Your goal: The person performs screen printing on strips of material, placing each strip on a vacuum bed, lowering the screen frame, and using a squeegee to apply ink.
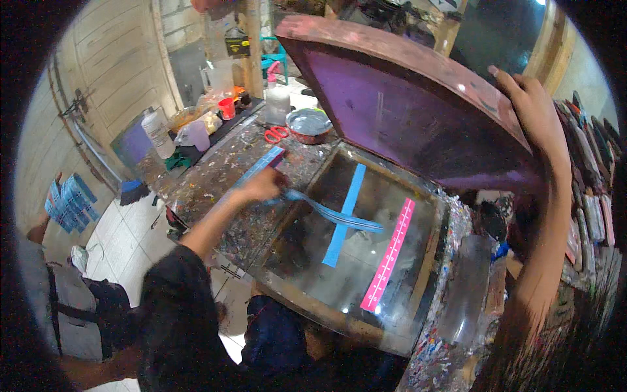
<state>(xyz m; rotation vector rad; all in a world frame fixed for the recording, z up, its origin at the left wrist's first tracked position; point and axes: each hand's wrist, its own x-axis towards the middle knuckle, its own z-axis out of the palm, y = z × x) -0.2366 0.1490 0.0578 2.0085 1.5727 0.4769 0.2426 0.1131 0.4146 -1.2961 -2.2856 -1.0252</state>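
My left hand (262,187) is closed on one end of a thin blue strip (349,221), whose free end curves to the right above the glass plate (313,245). A flat blue strip (336,245) and a pink strip with white marks (388,261) lie on that glass. Beside my left hand, a pile of blue strips (264,162) rests on the stained table. My right hand (537,114) grips the upper right edge of a tilted screen-printing frame (398,55), raised over the far side of the glass. Its mesh (379,108) looks purple.
At the left, another person's hand holds several blue strips (72,201). Red scissors (276,134), a bowl (308,124), a spray bottle (277,98) and a red cup (226,108) stand on the far table. Several squeegee-like boards (591,189) lean at the right.
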